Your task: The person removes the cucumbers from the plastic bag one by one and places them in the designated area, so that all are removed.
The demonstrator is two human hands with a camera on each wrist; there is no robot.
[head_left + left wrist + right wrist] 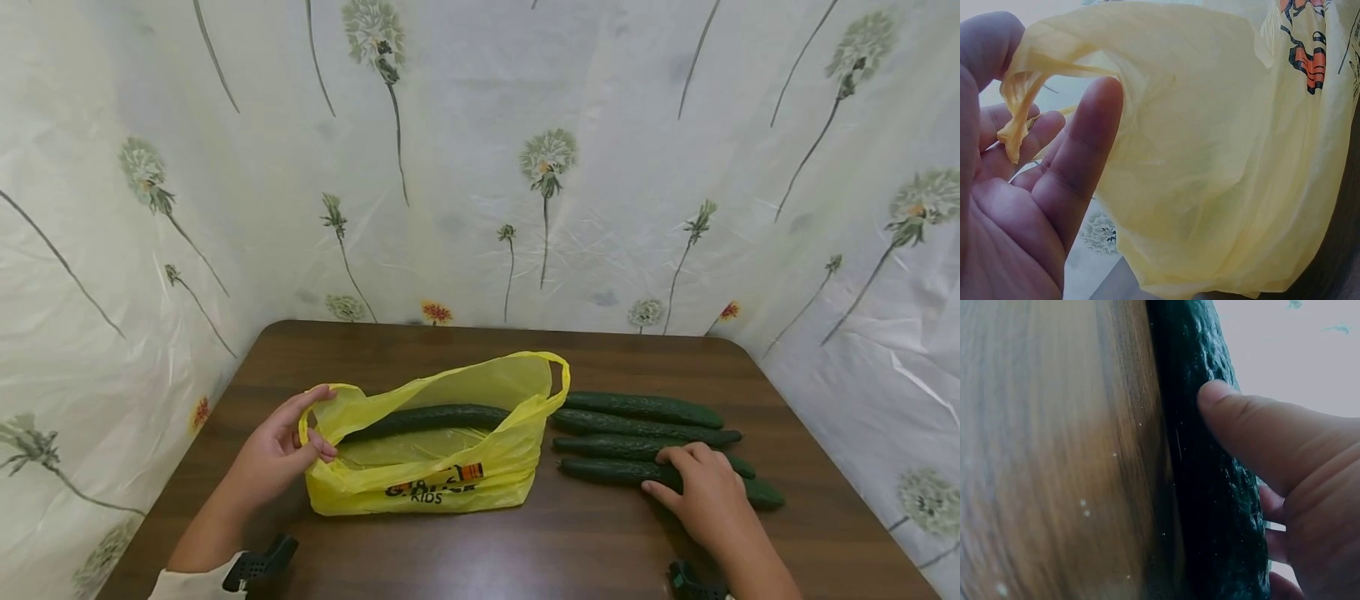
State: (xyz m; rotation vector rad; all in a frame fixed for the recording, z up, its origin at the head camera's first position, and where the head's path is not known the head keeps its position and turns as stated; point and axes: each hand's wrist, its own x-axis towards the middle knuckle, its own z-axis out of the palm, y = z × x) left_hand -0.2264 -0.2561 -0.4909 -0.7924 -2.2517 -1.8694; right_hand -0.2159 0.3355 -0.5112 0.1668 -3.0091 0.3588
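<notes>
My left hand (pixel 273 458) holds the left handle of a yellow plastic bag (pixel 513 467), its fingers and thumb around the thin plastic. The bag lies on its base with its mouth spread wide, and printed letters mark its near side. Inside rests one long dark green cucumber (pixel 442 418). To the right, my right hand (pixel 708 496) grips the nearest cucumber (pixel 611 471) of a row, thumb on its near side and fingers reaching over. In the right wrist view, the thumb presses the bumpy skin of that cucumber (pixel 1210 487); the fingers are partly hidden behind it.
Beyond the gripped one, several more cucumbers (pixel 641 407) lie side by side, their left ends close to the bag. All stand on a brown wooden table (pixel 480 554). A dandelion-patterned sheet (pixel 457 200) hangs behind and at both sides of the table.
</notes>
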